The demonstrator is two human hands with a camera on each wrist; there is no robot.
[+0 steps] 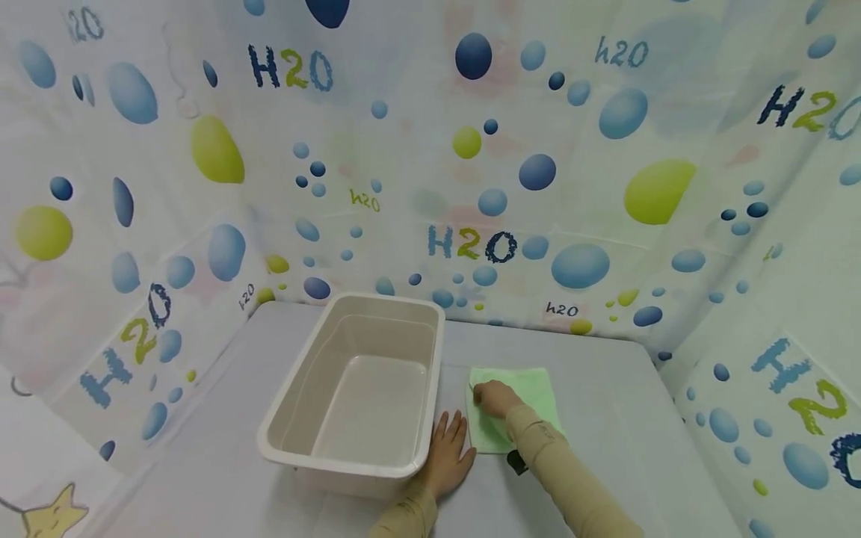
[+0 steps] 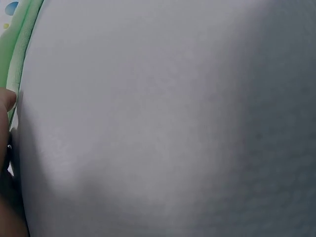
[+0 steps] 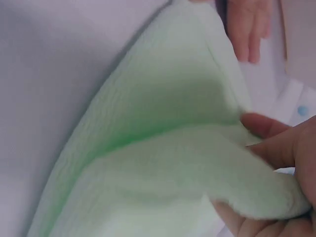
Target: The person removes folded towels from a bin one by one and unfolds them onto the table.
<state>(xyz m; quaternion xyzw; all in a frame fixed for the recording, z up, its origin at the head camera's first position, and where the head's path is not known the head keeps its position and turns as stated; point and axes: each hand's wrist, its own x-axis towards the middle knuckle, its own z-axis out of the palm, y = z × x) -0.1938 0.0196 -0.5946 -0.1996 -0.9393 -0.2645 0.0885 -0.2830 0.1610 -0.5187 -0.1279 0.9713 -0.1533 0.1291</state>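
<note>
A light green cloth (image 1: 516, 407) lies folded on the white table (image 1: 605, 418), right of a beige plastic tub (image 1: 363, 388). My right hand (image 1: 494, 397) pinches the cloth's left edge and lifts a layer; in the right wrist view the thumb and fingers (image 3: 276, 133) grip the raised green cloth (image 3: 163, 148). My left hand (image 1: 449, 454) lies flat on the table with straight fingers, between the tub's near right corner and the cloth. The left wrist view shows mostly bare table (image 2: 168, 128), a strip of green cloth (image 2: 17, 54) and a fingertip (image 2: 7, 101) at the left edge.
A curtain printed with blue and green bubbles and "H2O" (image 1: 471, 243) closes in the table on the back and both sides. The tub holds nothing. A small dark object (image 1: 516, 462) sits under my right forearm.
</note>
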